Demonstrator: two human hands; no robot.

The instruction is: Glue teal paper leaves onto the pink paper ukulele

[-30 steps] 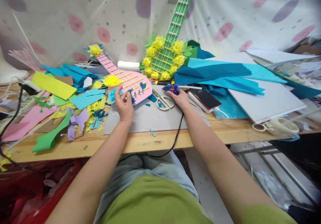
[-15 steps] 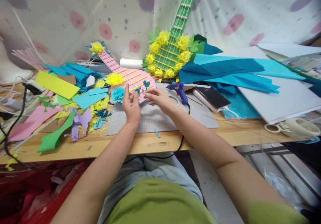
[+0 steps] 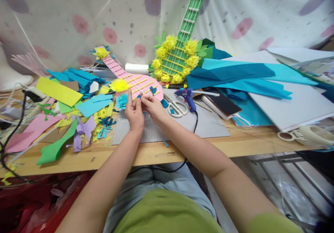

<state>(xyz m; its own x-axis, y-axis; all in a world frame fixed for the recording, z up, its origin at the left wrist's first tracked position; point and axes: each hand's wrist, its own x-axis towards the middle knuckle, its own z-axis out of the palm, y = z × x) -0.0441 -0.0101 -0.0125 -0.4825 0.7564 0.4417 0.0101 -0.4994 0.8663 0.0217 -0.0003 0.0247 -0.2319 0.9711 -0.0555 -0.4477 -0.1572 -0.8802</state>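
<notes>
My left hand (image 3: 135, 115) is closed at the fingertips, its index finger pointing up. Against it, the fingers of my right hand (image 3: 154, 108) are pinched together. Whatever lies between the fingertips is too small to make out; dark blue bits show just behind them. The hands are in front of a pink paper guitar (image 3: 153, 83), which has yellow strips across its body. A yellow paper flower (image 3: 119, 85) and a light blue paper flower (image 3: 122, 101) sit at its left side. Scissors (image 3: 177, 108) lie beside my right hand on a grey cutting mat (image 3: 208, 130).
A blue glue gun (image 3: 189, 99) with a black cord rests right of the scissors, near a phone (image 3: 221, 102). Paper scraps (image 3: 58, 91) cover the left. Blue paper sheets (image 3: 235, 74) lie at right, below a green guitar (image 3: 188, 27). Tape rolls (image 3: 313, 135) stand near the edge.
My right hand has moved left and down, and its fingertips have closed against those of my left hand. The scissors, partly covered before, now show more fully.
</notes>
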